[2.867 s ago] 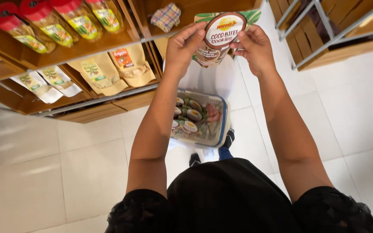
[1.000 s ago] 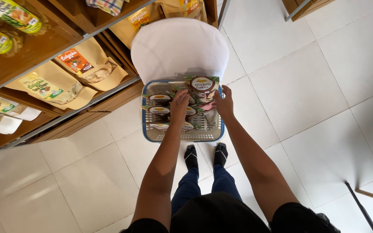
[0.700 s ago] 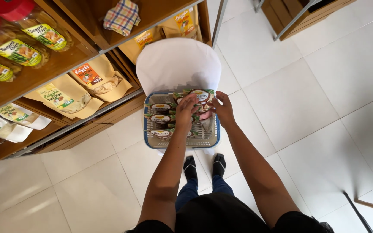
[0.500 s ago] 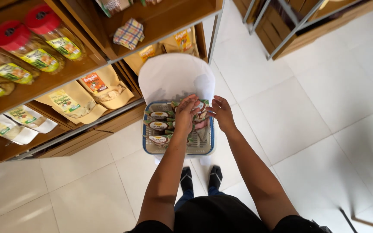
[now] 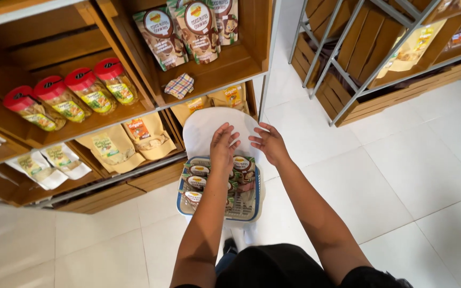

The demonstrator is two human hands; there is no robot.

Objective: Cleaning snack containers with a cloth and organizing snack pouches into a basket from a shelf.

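My left hand and my right hand hover side by side above the far end of a blue-rimmed basket. Both are empty with fingers spread. The basket rests on a white chair and holds several round-labelled brown cookie pouches. One pouch stands upright just below my right hand. More pouches of the same kind stand on the upper wooden shelf ahead of me.
A wooden shelf unit stands to the left with red-lidded jars, tan pouches and a checked cloth. A metal-framed rack with wooden crates stands at the right. The floor is white tile.
Both hands let go of a pouch into the basket and lifted up from it, now empty. My view tilted up, bringing the upper shelf with pouches into sight.
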